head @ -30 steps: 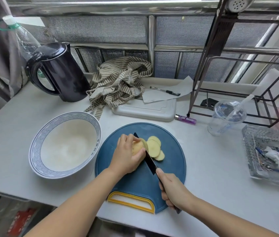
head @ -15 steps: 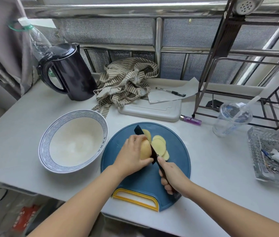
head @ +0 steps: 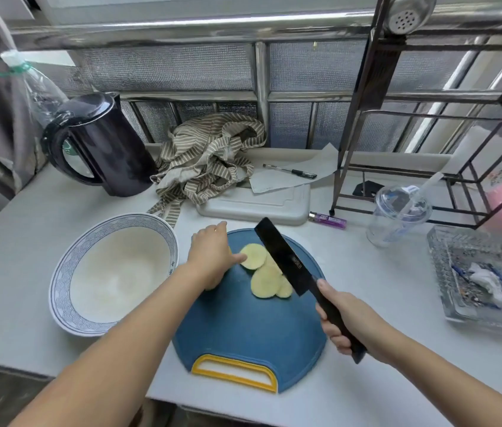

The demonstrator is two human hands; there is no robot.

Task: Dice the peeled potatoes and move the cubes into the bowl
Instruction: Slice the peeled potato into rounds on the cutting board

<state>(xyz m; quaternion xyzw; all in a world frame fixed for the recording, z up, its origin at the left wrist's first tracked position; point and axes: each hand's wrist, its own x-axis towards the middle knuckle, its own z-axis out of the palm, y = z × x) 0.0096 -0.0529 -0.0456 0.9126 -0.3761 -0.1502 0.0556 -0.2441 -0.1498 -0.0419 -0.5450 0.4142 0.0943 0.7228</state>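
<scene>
A round blue cutting board point(head: 243, 328) with a yellow handle lies at the table's front. Several pale potato slices point(head: 263, 282) overlap on its far half. My left hand point(head: 209, 260) lies palm down at the board's left edge, curled over the remaining potato piece point(head: 230, 250), which is almost entirely hidden. Its thumb touches the nearest slice. My right hand point(head: 348, 322) grips the handle of a black knife point(head: 283, 257). The blade is raised and tilted, with its flat side up, just above the slices' right side. The white bowl point(head: 58, 272) with a blue patterned rim stands left of the board and holds nothing.
A black kettle point(head: 104, 143) stands at the back left, beside a striped cloth point(head: 209, 158). A white board point(head: 252, 204) with paper and a pen lies behind the blue board. A purple lighter point(head: 328, 219), plastic cup point(head: 397, 214), metal rack point(head: 428, 118) and glass tray point(head: 483, 278) fill the right.
The knife has come up out of the potato and swung right, blade tilted flat. Another slice lies on the pile. My left hand slid left with the remaining potato.
</scene>
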